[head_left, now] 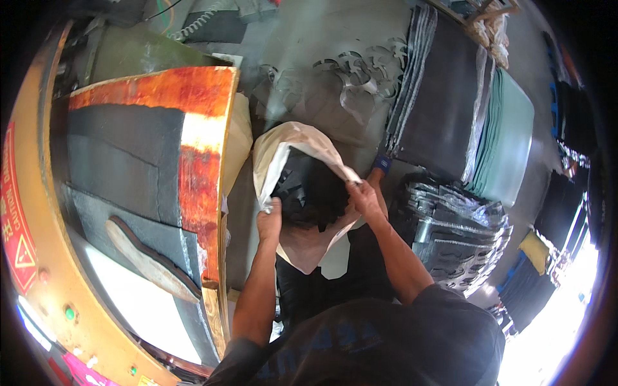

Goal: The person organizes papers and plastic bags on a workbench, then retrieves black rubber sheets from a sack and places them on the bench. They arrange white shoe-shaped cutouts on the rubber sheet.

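A large cream-coloured sack (299,134) stands on the floor in front of me, its mouth wide and facing up. Black flat cut pieces (293,196) lie inside; the deeper part is in shadow. On the near left of the rim, my left hand (269,222) is closed on the sack's edge. My right hand (365,198) grips the rim on the right side, fingers wrapped round the folded cloth. Between the hands the near side of the sack hangs down in a point over my dark trousers.
On the left, a wooden-edged table (212,154) carries black sheets and a curved sole-shaped piece (151,257), beside a yellow machine (71,276). Cut scraps (354,77) lie on the floor ahead. Stacks of black sheets (444,96), green sheets (508,135) and punched sheets (450,231) stand right.
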`<action>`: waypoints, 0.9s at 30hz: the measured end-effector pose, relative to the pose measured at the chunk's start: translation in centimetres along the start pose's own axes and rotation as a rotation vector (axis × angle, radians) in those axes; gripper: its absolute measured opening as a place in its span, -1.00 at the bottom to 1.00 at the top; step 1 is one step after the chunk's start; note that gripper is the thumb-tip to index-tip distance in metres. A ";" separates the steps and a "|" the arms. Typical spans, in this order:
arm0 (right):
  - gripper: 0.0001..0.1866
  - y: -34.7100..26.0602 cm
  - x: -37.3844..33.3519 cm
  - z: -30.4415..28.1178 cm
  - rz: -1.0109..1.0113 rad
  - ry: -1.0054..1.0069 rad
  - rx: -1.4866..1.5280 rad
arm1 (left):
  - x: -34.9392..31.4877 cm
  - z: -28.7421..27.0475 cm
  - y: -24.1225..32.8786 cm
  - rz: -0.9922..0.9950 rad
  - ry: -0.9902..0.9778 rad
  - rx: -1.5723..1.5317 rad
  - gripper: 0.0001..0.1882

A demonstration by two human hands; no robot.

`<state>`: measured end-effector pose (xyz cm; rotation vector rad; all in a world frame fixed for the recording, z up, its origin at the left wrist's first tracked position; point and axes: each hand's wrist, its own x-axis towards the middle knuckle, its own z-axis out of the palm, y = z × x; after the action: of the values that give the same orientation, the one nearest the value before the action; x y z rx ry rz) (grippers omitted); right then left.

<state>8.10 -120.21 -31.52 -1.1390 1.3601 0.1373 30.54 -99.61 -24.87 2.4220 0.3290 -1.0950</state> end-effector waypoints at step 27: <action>-0.67 5.6 -8.0 -8.0 0.033 -0.134 -0.287 | -4.2 1.4 -3.1 0.075 -0.173 -0.228 -0.46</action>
<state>-3.41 -118.87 -26.52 -1.3207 1.2669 0.4372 25.71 -97.72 -23.44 2.1080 0.2864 -1.1566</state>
